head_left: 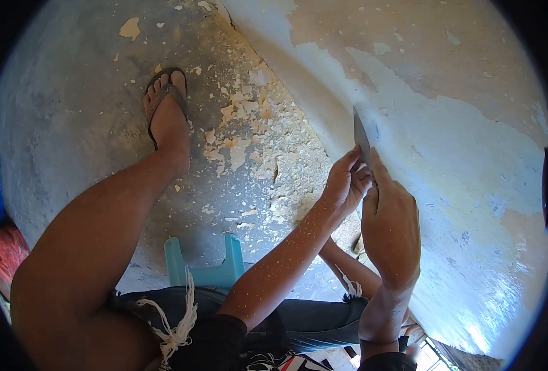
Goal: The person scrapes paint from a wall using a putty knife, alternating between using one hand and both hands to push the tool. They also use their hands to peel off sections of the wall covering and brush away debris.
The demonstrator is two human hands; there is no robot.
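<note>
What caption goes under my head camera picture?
Left hand and right hand on a blade beside a patchy wall; flakes dot the floor.

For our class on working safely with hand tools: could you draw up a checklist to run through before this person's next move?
1. Right hand closed around the bladed tool: ok.
2. Left hand clear of the blade: not ok, fingertips at its edge.
3. Blade touching the wall: cannot tell.
4. Floor free of flakes: not ok.
5. Toes covered: not ok, open sandal.
</note>
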